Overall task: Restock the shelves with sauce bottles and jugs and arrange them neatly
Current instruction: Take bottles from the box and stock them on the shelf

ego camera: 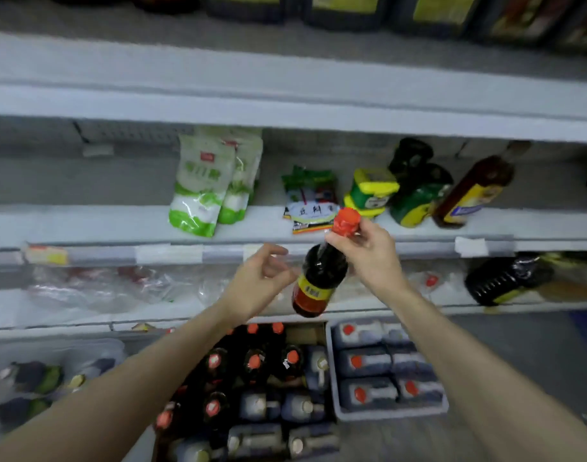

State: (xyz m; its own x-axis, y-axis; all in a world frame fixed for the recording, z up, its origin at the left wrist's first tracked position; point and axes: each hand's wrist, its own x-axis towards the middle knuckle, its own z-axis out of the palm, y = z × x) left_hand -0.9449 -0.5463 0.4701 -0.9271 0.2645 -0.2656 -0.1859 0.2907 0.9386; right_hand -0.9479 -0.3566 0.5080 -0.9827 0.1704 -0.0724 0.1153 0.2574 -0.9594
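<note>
The right hand (368, 258) grips a red-capped sauce bottle (318, 278), label unreadable

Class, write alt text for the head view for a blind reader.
A person's right hand holds a dark sauce bottle by its red cap before shop shelves, left hand open beside it. More bottles and jugs wait below.

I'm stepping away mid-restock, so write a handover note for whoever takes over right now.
Right hand grips the sauce bottle under its red cap, held up before the shelf.
Left hand is open beside it, holding nothing.
Spare bottles stand in the box below, jugs in the grey crate.
Left: place this bottle, then the rest, and straighten the leaning bottles.
</note>
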